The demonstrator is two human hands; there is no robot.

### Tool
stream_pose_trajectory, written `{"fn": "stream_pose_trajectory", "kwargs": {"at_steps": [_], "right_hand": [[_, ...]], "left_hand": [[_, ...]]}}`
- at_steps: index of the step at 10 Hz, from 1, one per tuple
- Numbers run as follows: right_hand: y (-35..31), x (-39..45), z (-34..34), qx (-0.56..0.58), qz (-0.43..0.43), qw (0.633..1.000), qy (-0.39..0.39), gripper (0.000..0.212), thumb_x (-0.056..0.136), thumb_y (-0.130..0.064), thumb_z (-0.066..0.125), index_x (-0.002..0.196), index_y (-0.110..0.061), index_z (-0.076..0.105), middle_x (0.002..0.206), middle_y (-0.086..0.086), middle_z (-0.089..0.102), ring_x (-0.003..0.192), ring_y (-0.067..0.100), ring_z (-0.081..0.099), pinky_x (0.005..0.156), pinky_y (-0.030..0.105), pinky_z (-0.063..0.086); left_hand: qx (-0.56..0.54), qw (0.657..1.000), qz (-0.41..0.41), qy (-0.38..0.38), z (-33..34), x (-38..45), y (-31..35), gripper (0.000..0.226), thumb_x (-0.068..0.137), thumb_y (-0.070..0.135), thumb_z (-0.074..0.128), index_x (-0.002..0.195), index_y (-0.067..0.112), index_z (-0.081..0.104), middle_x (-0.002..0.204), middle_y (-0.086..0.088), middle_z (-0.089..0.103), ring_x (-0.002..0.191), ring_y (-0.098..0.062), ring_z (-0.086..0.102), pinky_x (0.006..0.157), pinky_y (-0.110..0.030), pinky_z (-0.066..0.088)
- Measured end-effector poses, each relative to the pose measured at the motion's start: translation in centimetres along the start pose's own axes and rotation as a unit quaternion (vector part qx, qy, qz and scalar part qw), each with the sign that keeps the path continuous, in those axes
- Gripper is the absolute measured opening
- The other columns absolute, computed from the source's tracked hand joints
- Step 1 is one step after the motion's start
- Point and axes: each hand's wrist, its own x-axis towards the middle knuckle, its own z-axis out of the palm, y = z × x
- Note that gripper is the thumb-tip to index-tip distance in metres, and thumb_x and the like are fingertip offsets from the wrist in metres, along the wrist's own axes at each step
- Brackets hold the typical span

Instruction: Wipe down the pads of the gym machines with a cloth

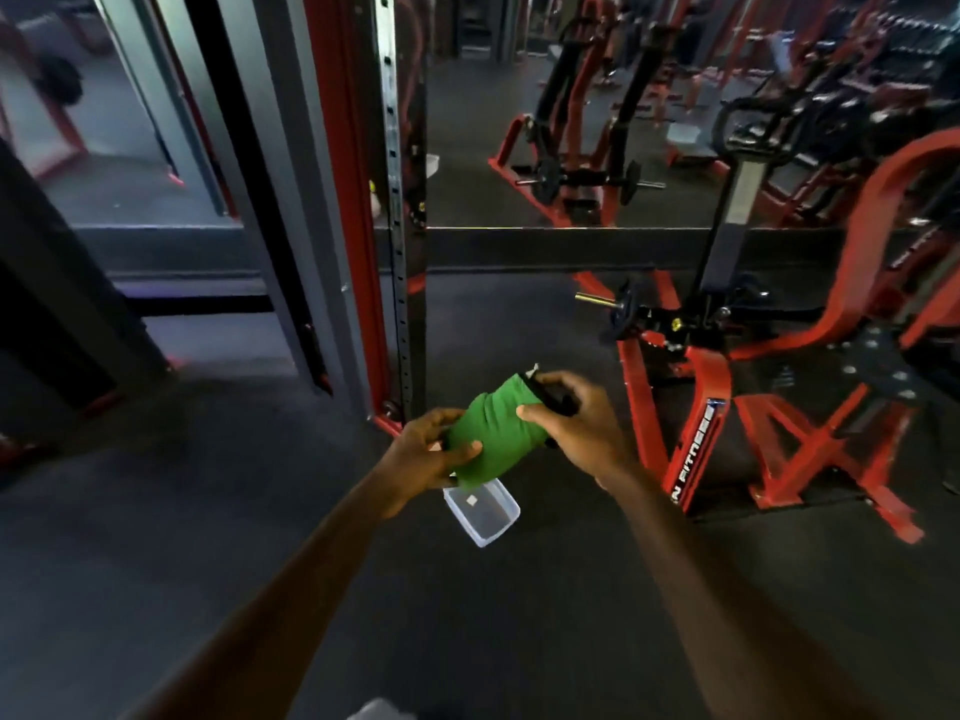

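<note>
A green cloth (493, 433) is bunched between both hands at the middle of the view. My left hand (426, 459) grips its lower left side, thumb on top. My right hand (576, 423) holds the cloth's right end with a black spray head (553, 397), the cloth wrapped over it. A clear plastic bottle body (483, 511) sticks out below the cloth toward me. To the right stands a red gym machine (696, 407) with black parts; its pads are not plainly visible.
A red and grey rack upright (363, 252) stands just beyond my hands. A large mirror (571, 122) behind it reflects more red machines. Dark rubber floor (208, 511) spreads left and below. A weight peg (597, 299) juts from the red machine.
</note>
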Motion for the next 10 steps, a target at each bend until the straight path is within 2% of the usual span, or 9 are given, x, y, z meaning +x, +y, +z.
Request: {"fn": "stream_pose_trajectory", "kwargs": {"at_steps": [1, 2, 3, 4, 5, 7, 8, 9, 10], "right_hand": [[1.7, 3.3, 1.0, -0.098, -0.012, 0.995, -0.007, 0.035, 0.067, -0.037, 0.088, 0.098, -0.032, 0.072, 0.091, -0.016, 0.074, 0.086, -0.001, 0.069, 0.075, 0.019, 0.054], [3.6, 6.9, 2.1, -0.154, 0.005, 0.987, -0.038, 0.034, 0.069, -0.028, 0.089, 0.097, -0.029, 0.069, 0.088, -0.018, 0.071, 0.079, -0.007, 0.064, 0.066, 0.007, 0.045], [6.5, 9.7, 3.3, -0.197, 0.049, 0.978, -0.047, 0.035, 0.073, -0.024, 0.085, 0.101, -0.028, 0.065, 0.091, -0.016, 0.07, 0.079, 0.002, 0.065, 0.064, 0.015, 0.044], [9.1, 11.7, 4.3, -0.247, 0.088, 0.963, -0.066, 0.035, 0.077, -0.023, 0.084, 0.101, -0.03, 0.061, 0.099, -0.012, 0.069, 0.089, 0.01, 0.067, 0.06, 0.011, 0.04], [11.3, 14.6, 5.6, -0.274, 0.111, 0.953, -0.061, 0.035, 0.078, -0.024, 0.086, 0.098, -0.031, 0.058, 0.105, -0.006, 0.072, 0.097, 0.015, 0.069, 0.069, 0.021, 0.043], [15.1, 19.3, 7.2, -0.274, 0.127, 0.949, -0.088, 0.043, 0.071, -0.03, 0.093, 0.095, -0.029, 0.057, 0.101, -0.006, 0.065, 0.092, 0.013, 0.062, 0.073, 0.023, 0.038], [17.4, 21.3, 7.6, -0.276, 0.122, 0.948, -0.101, 0.057, 0.062, -0.025, 0.098, 0.1, -0.027, 0.056, 0.113, 0.0, 0.057, 0.105, 0.016, 0.057, 0.085, 0.022, 0.04], [18.8, 21.9, 8.1, -0.283, 0.121, 0.945, -0.114, 0.052, 0.069, -0.015, 0.092, 0.101, -0.03, 0.055, 0.121, 0.0, 0.053, 0.113, 0.019, 0.057, 0.092, 0.02, 0.039], [18.5, 23.1, 9.1, -0.254, 0.092, 0.957, -0.109, 0.045, 0.074, -0.018, 0.089, 0.101, -0.034, 0.057, 0.117, -0.004, 0.053, 0.108, 0.021, 0.062, 0.096, 0.034, 0.052]], "left_hand": [[0.036, 0.999, -0.012, 0.027, -0.5, 3.2, -1.3, 0.043, 0.09, 0.012, 0.077, 0.13, 0.018, 0.061, 0.125, -0.004, 0.067, 0.11, -0.022, 0.07, 0.086, -0.048, 0.063], [0.076, 0.995, -0.021, 0.058, -2.1, 7.2, -1.3, 0.039, 0.094, 0.012, 0.073, 0.131, 0.014, 0.061, 0.125, -0.007, 0.067, 0.105, -0.015, 0.068, 0.075, -0.028, 0.062], [0.095, 0.991, -0.016, 0.091, -4.2, 11.5, -0.7, 0.031, 0.098, 0.008, 0.066, 0.129, 0.007, 0.062, 0.111, -0.01, 0.071, 0.081, -0.005, 0.067, 0.064, -0.018, 0.054], [0.1, 0.99, -0.016, 0.099, -6.1, 14.5, -0.3, 0.028, 0.099, 0.015, 0.066, 0.126, 0.015, 0.066, 0.109, 0.001, 0.073, 0.096, -0.008, 0.071, 0.074, -0.02, 0.055], [0.114, 0.99, -0.024, 0.081, -7.9, 17.8, 0.4, 0.026, 0.1, 0.018, 0.064, 0.125, 0.021, 0.067, 0.111, 0.006, 0.071, 0.104, -0.007, 0.067, 0.077, -0.02, 0.052], [0.127, 0.987, -0.03, 0.09, -10.6, 21.1, 0.7, 0.023, 0.101, 0.022, 0.063, 0.123, 0.024, 0.068, 0.118, 0.005, 0.07, 0.107, -0.008, 0.066, 0.079, -0.02, 0.052], [0.142, 0.985, -0.041, 0.093, -11.4, 22.1, 0.3, 0.023, 0.101, 0.022, 0.062, 0.123, 0.024, 0.067, 0.118, 0.006, 0.069, 0.108, -0.011, 0.066, 0.084, -0.027, 0.055], [0.145, 0.982, -0.055, 0.104, -11.7, 22.4, -0.3, 0.022, 0.102, 0.021, 0.06, 0.123, 0.025, 0.066, 0.117, 0.005, 0.069, 0.105, -0.012, 0.068, 0.088, -0.035, 0.058], [0.152, 0.979, -0.056, 0.125, -11.1, 22.4, -0.2, 0.018, 0.101, 0.021, 0.061, 0.118, 0.027, 0.067, 0.112, 0.005, 0.069, 0.101, -0.013, 0.069, 0.087, -0.037, 0.059]]}}
